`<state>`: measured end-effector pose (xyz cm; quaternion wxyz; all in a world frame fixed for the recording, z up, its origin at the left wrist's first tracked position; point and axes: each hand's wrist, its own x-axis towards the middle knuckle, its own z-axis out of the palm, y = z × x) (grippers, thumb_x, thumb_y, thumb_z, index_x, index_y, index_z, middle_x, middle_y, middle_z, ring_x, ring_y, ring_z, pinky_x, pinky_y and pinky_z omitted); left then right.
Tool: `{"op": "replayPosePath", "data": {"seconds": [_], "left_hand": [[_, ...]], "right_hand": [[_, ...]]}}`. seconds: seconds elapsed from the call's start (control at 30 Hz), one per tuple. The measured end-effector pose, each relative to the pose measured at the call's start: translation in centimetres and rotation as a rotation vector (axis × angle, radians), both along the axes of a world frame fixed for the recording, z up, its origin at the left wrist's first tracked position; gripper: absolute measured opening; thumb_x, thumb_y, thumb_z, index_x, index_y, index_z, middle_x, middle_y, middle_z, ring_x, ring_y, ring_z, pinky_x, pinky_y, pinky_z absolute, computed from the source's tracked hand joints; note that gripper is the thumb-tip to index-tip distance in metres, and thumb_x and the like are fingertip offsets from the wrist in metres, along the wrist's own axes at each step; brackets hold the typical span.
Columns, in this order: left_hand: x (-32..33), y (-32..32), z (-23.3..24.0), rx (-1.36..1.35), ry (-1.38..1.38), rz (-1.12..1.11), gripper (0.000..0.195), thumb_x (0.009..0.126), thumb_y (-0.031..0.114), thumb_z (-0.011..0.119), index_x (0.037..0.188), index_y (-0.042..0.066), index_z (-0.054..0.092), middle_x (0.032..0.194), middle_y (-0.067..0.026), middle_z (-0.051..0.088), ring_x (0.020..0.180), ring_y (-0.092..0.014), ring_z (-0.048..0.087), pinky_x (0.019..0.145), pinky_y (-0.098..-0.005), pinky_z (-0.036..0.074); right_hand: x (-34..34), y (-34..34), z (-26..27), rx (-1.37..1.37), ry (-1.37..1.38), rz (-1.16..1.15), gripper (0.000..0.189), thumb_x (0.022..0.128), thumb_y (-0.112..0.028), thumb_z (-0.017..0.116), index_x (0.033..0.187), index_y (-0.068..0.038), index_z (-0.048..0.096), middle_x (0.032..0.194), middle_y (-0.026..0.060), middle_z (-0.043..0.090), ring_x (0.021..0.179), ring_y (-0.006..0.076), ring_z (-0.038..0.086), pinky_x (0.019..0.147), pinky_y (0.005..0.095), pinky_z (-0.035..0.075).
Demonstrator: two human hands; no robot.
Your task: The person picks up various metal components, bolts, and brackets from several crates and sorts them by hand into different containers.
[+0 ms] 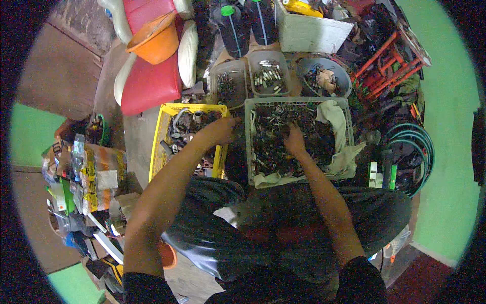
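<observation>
A translucent plastic basket (248,152) full of small dark hardware pieces, seemingly screws and fittings, sits before my knees. My right hand (295,140) reaches down among those pieces, fingertips lost in the dark clutter. Pale cloth (334,121) drapes along the basket's right side and front corner. To its left is a yellow plastic basket (155,163) with metal pipe fittings and larger parts. My left hand (226,130) is over that basket's right rim, fingers pointing to the gap between the baskets. Whether either hand holds a piece is too dark to see.
Beyond the baskets stand two clear tubs (229,85) (269,72) of small parts and a grey round basin (345,78). An orange bucket (155,41) rests on a red chair (152,87). Right are a red stool (387,64) and coiled hose (429,152); boxes (102,178) crowd the left.
</observation>
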<state>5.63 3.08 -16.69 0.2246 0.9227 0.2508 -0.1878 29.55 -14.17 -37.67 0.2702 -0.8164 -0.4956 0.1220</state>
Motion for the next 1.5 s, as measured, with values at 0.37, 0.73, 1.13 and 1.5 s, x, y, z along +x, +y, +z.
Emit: {"op": "replayPosePath", "data": {"seconds": [0.37, 0.73, 1.13, 1.5], "left_hand": [[0.8, -4.8, -7.2, 0.209, 0.086, -0.172, 0.045, 0.073, 0.009, 0.060, 0.117, 0.004, 0.052, 0.098, -0.0208, 0.062, 0.093, -0.037, 0.060, 0.080, -0.0463, 0.051], [1.2, -13.0, -9.3, 0.329, 0.156, -0.103, 0.042, 0.076, 0.018, 0.060, 0.119, 0.015, 0.057, 0.128, -0.0123, 0.048, 0.123, -0.029, 0.040, 0.088, -0.0427, 0.046], [1.2, -15.0, -9.1, 0.112, -0.073, 0.243, 0.044, 0.080, 0.012, 0.057, 0.123, 0.004, 0.050, 0.110, -0.0222, 0.056, 0.100, -0.037, 0.057, 0.081, -0.0438, 0.050], [2.7, -11.8, -3.5, -0.143, -0.614, 0.407, 0.036, 0.070, 0.012, 0.067, 0.104, 0.002, 0.063, 0.088, -0.0243, 0.064, 0.088, -0.039, 0.062, 0.078, -0.0427, 0.050]], "right_hand": [[-0.5, 6.5, 9.7, -0.136, 0.246, -0.193, 0.047, 0.080, -0.033, 0.066, 0.111, 0.000, 0.057, 0.114, 0.0251, 0.054, 0.103, 0.0419, 0.054, 0.086, 0.0469, 0.045], [1.5, 5.9, 5.1, 0.129, 0.410, -0.205, 0.051, 0.078, -0.034, 0.067, 0.112, 0.003, 0.057, 0.113, 0.0261, 0.056, 0.107, 0.0424, 0.052, 0.091, 0.0459, 0.042], [-3.7, -1.5, 9.9, -0.222, 0.720, 0.096, 0.050, 0.084, -0.041, 0.058, 0.114, -0.001, 0.058, 0.107, 0.0166, 0.063, 0.101, 0.0295, 0.058, 0.088, 0.0391, 0.043], [-5.0, -3.5, 17.8, -0.224, 0.596, 0.344, 0.039, 0.086, -0.031, 0.059, 0.114, -0.004, 0.060, 0.104, 0.0144, 0.064, 0.095, 0.0235, 0.059, 0.087, 0.0352, 0.044]]}}
